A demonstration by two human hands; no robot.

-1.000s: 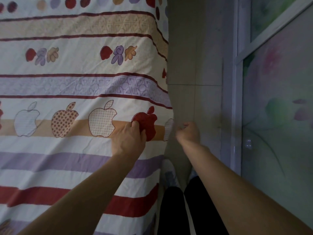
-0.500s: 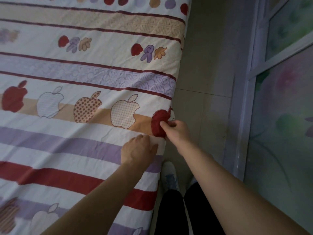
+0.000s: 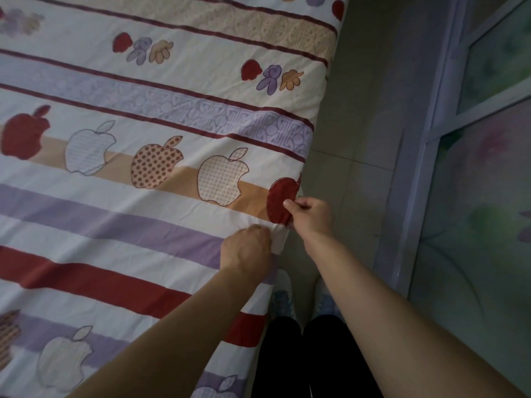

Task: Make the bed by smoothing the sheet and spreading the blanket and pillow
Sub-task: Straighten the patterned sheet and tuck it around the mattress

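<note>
A white bed sheet (image 3: 149, 196) with red, purple and tan stripes and apple prints covers the bed and fills the left of the view. My right hand (image 3: 311, 215) pinches the sheet's right edge at a dark red apple print, thumb on top. Just left of it, my left hand (image 3: 247, 248) has its fingers curled into the sheet beside the same edge, on the white band. A few fine creases run from the hands across the fabric. No blanket or pillow is in view.
The bed's right edge runs diagonally from top right down to my legs (image 3: 304, 357) and shoes. A narrow strip of tiled floor (image 3: 359, 139) lies between the bed and a glass door with a pale frame (image 3: 413, 156) on the right.
My right hand moved from beside the edge onto the sheet and took hold at the red apple. My left hand slid back toward the edge. The view shifted left.
</note>
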